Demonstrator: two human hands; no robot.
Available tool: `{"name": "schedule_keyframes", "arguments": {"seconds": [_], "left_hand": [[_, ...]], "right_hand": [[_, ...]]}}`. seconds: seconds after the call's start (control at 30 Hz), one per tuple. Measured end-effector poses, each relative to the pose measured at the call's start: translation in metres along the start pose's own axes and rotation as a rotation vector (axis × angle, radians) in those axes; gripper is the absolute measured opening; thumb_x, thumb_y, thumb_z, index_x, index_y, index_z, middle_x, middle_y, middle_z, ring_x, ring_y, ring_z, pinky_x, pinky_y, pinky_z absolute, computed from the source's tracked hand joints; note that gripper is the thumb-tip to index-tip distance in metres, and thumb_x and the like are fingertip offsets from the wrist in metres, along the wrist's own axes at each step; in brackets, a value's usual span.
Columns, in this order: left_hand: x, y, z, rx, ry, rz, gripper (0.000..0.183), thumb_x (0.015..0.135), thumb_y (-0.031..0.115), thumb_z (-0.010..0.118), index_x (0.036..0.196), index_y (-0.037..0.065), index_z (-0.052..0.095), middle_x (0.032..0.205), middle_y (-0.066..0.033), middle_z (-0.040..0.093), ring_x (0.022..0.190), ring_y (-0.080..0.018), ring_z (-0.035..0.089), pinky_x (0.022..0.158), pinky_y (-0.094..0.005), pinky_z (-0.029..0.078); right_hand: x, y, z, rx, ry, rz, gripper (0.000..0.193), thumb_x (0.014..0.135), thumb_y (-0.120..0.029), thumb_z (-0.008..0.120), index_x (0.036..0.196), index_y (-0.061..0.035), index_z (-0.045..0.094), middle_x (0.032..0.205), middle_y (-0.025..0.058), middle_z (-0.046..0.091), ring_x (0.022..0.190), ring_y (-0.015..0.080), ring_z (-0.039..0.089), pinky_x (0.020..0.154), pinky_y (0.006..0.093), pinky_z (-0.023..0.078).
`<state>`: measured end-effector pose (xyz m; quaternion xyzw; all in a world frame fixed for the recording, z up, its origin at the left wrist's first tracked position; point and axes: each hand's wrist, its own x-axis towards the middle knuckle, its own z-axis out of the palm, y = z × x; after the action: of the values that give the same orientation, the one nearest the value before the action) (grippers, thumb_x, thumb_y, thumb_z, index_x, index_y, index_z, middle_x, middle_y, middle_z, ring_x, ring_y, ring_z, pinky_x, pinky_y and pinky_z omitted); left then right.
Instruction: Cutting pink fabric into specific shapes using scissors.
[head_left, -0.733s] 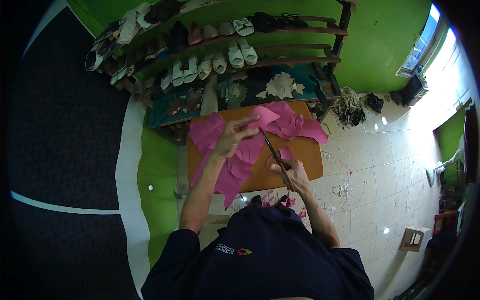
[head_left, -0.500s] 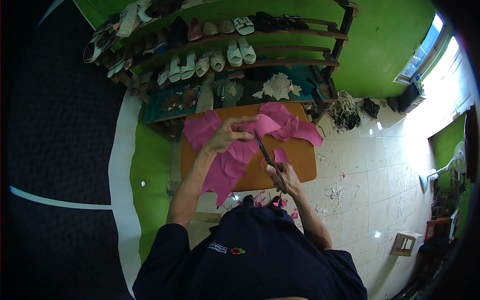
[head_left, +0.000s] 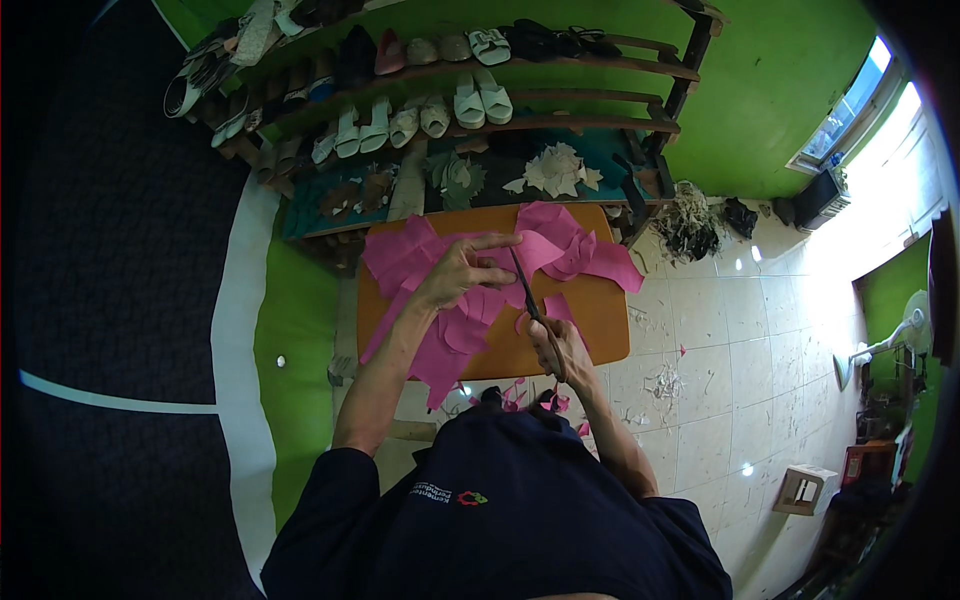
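Note:
My right hand (head_left: 563,352) is closed round the handles of a pair of dark scissors (head_left: 525,285), whose blades point up and away toward the pink sheet. Between the fingers and thumb of my left hand (head_left: 460,272) is a pink sheet (head_left: 540,250), held over the table. The blades are at the sheet's edge, close to the left fingertips; whether they are parted is too small to tell. More pink sheets (head_left: 400,252) and cut pieces lie under and around both hands on the orange-brown table (head_left: 590,335).
Beyond the table stands a wooden rack (head_left: 600,125) with rows of sandals and shoes (head_left: 470,100). A pile of cream cut pieces (head_left: 558,172) lies on its low shelf. Scraps (head_left: 665,380) litter the tiled floor at right. A white fan (head_left: 910,325) and a small stool (head_left: 805,490) stand further right.
The scissors have turned more upright, and their tips have risen along the pink sheet toward my left fingertips. A pink sheet at the table's left now hangs lower along that edge.

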<state>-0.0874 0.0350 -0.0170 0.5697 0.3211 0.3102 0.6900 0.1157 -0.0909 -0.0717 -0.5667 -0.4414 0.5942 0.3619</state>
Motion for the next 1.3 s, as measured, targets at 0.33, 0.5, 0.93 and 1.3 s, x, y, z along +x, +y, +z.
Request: {"name": "schedule_keyframes", "arguments": {"seconds": [0.33,0.5,0.93,1.3], "left_hand": [[0.006,-0.005,-0.004,0.041,0.056,0.068,0.050,0.081,-0.005,0.073,0.129,0.007,0.064,0.120,-0.0039,0.063,0.078,-0.0070,0.064,0.075,-0.0224,0.056],[0.009,-0.004,-0.018,0.040,0.008,0.070,0.044,0.082,-0.001,0.073,0.125,0.007,0.067,0.080,0.0017,0.068,0.072,-0.0061,0.062,0.069,-0.0225,0.051],[0.011,-0.003,-0.015,0.046,-0.131,-0.013,0.048,0.084,-0.002,0.070,0.130,0.009,0.064,0.117,-0.0039,0.064,0.083,-0.0084,0.065,0.077,-0.0260,0.056],[0.004,-0.007,-0.006,-0.048,-0.028,0.016,0.046,0.086,-0.005,0.066,0.129,0.008,0.064,0.134,-0.0056,0.060,0.085,-0.0089,0.068,0.077,-0.0267,0.062]], "right_hand": [[-0.003,-0.006,0.000,0.051,0.045,0.006,0.068,0.079,-0.070,0.069,0.070,-0.0056,0.052,0.053,-0.0023,0.041,0.042,0.0087,0.045,0.039,0.0271,0.037],[-0.005,-0.006,-0.002,0.035,-0.011,0.031,0.067,0.081,-0.069,0.067,0.070,-0.0053,0.051,0.053,-0.0015,0.042,0.043,0.0092,0.046,0.040,0.0271,0.040],[-0.005,-0.001,0.000,0.080,-0.080,-0.007,0.061,0.089,-0.063,0.059,0.079,-0.0041,0.051,0.060,-0.0018,0.043,0.048,0.0088,0.045,0.043,0.0272,0.040],[-0.006,-0.005,-0.001,0.135,-0.057,0.017,0.061,0.086,-0.065,0.065,0.077,-0.0065,0.049,0.059,-0.0027,0.042,0.045,0.0072,0.042,0.040,0.0257,0.035]]}}
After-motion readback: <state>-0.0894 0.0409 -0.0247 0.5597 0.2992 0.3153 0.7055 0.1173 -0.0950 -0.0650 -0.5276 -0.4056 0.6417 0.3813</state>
